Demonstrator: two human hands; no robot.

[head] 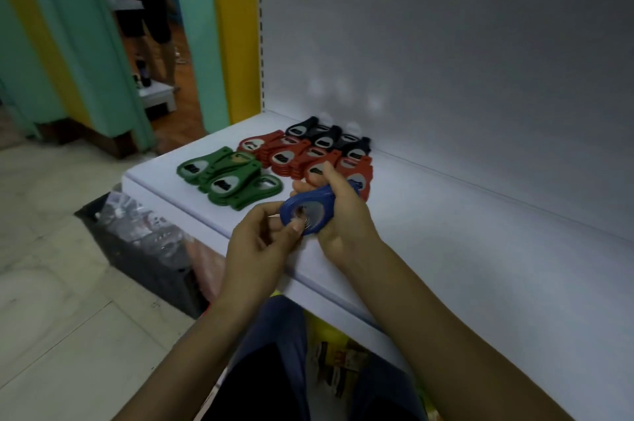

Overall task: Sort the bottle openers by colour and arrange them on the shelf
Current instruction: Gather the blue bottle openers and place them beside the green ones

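Green openers (228,180) lie near the shelf's (446,249) front-left corner. The left hand (260,242) pinches the blue opener's (308,211) round head over the front edge. Its long axis slants back-right into the right hand's (343,218) curled grip, nearer the red openers (291,156).

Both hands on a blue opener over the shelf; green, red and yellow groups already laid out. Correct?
One slip: the third group is black, not yellow. The head view shows black openers at the back, behind the red openers, green openers front left. The left hand and right hand do hold the blue opener over the shelf.
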